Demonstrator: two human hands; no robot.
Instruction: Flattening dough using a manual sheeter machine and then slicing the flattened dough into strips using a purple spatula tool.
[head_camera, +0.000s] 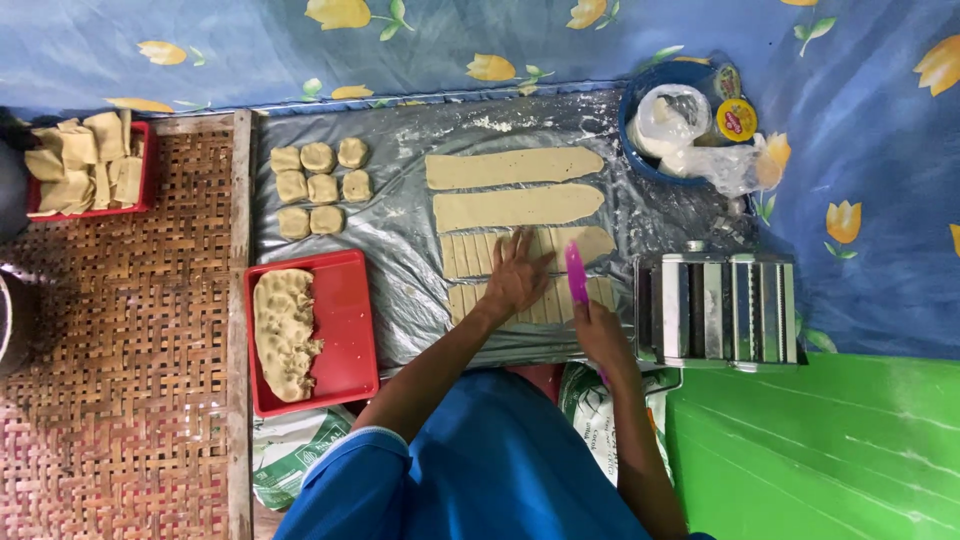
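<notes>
One view only, from a camera worn on the person's head. It looks almost straight down onto the floor work area, at roughly arm's length above it. The person's blue-clad lap fills the bottom centre, with both forearms reaching away from the lens toward the plastic sheet (400, 225) at mid-frame. The frame spans from the woven mat (120, 330) at the left edge to the green surface (830, 450) at lower right; the flowered blue cloth (880, 180) bounds the top. No second view exists, so nothing overlaps.

Left hand (515, 275) flat, right hand (603, 335) gripping
</notes>
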